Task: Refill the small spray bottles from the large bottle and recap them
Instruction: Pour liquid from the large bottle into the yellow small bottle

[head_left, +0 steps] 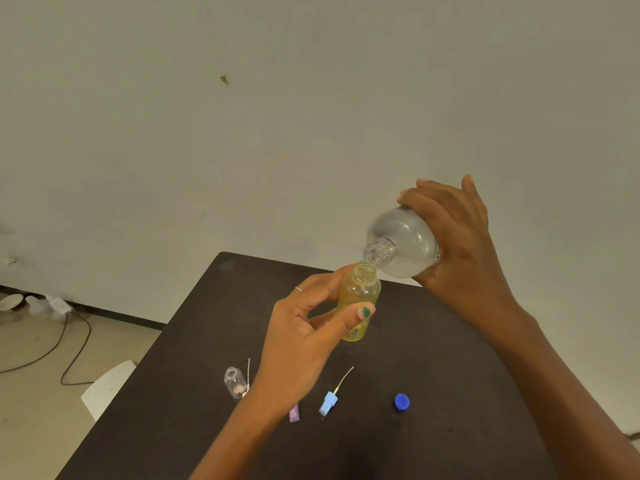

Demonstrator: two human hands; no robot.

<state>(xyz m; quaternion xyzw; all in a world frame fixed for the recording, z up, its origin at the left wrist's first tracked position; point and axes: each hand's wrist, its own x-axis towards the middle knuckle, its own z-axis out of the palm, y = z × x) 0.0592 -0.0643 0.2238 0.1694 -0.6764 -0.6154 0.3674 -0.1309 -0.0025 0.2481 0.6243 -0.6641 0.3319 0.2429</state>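
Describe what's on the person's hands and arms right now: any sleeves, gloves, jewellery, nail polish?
Both forearms are bare, with no sleeves or gloves in view. The left hand wears a thin silver ring on one finger, and its thumbnail carries green polish. The right hand shows no ring, watch or polish from this angle.

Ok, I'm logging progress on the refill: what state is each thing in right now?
Large clear plastic bottle: uncapped, tilted, in right hand.
Small yellow bottle: open, upright, in left hand.
Small clear bottle: open, standing on table.
Light-blue spray cap: off, lying down.
Blue round cap: off, on table.
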